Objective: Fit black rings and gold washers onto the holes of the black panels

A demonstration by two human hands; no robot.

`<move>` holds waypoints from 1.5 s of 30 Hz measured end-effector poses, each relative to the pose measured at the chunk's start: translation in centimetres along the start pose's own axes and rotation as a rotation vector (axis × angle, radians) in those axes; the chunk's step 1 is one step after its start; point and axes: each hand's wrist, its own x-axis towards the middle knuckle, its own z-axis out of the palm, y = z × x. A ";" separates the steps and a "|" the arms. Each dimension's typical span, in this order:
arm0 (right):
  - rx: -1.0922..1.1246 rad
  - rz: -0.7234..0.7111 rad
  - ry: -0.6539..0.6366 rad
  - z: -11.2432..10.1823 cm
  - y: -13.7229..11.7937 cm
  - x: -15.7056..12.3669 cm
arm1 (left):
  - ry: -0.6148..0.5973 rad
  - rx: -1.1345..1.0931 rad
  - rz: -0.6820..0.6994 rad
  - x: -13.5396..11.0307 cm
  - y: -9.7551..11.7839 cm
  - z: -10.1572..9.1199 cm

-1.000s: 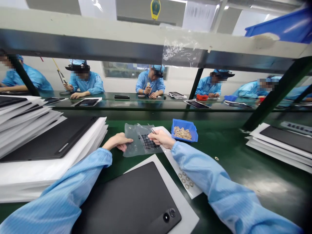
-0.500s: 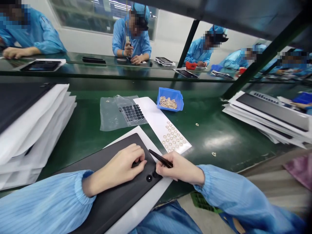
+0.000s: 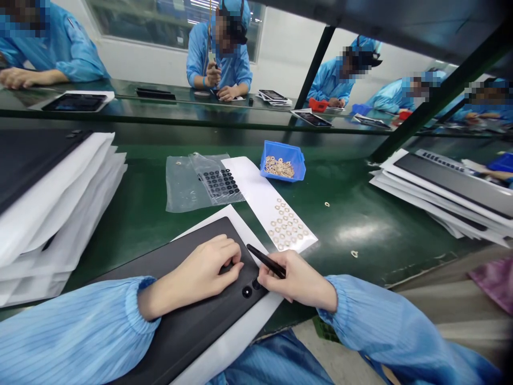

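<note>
A black tablet or its back cover (image 3: pixel 188 326) lies back side up on white paper (image 3: pixel 240 347), with a round black lens ring (image 3: pixel 247 292) near its right corner. Resting on this surface, my left hand (image 3: pixel 204 272) has its fingers curled in and appears to hold nothing. My right hand (image 3: pixel 298 280) pinches a slim black tweezers-like tool (image 3: pixel 266 261) over the edge beside the lens area. The tool's lower end is hidden by my fingers. A second round black spot (image 3: pixel 256 283) is partly covered by my fingertips.
Beyond lie a white sheet of pale rings (image 3: pixel 256 192), a clear bag of black rings (image 3: pixel 218 183) and a blue bin (image 3: pixel 284 152) of rings. Stacks of paper-separated panels stand left (image 3: pixel 80 214) and right (image 3: pixel 441 187). Loose rings (image 3: pixel 354 254) lie at right. Co-workers sit opposite.
The camera view has shifted slightly. Both hands keep nearly the same pose, and the black tool stays in my right hand beside the lens area.
</note>
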 end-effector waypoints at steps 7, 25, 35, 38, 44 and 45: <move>-0.158 -0.065 0.021 -0.1 -0.4 0.3 | 0.006 -0.021 0.011 -0.1 0.0 0.0; 0.114 -0.624 0.227 0.2 2.9 -0.8 | -0.181 -0.023 0.230 -0.4 0.9 -1.1; 0.010 -0.735 0.359 1.3 3.0 -1.7 | -0.179 -0.042 0.203 -0.5 0.9 -1.0; -0.002 -0.748 0.374 1.6 3.1 -1.7 | -0.160 -0.043 0.213 -0.4 0.8 -0.9; -0.012 -0.773 0.438 2.3 3.5 -1.9 | -0.167 -0.044 0.214 -0.4 0.8 -1.0; -0.014 -0.774 0.443 2.4 3.5 -1.9 | -0.168 -0.046 0.214 -0.4 0.8 -1.0</move>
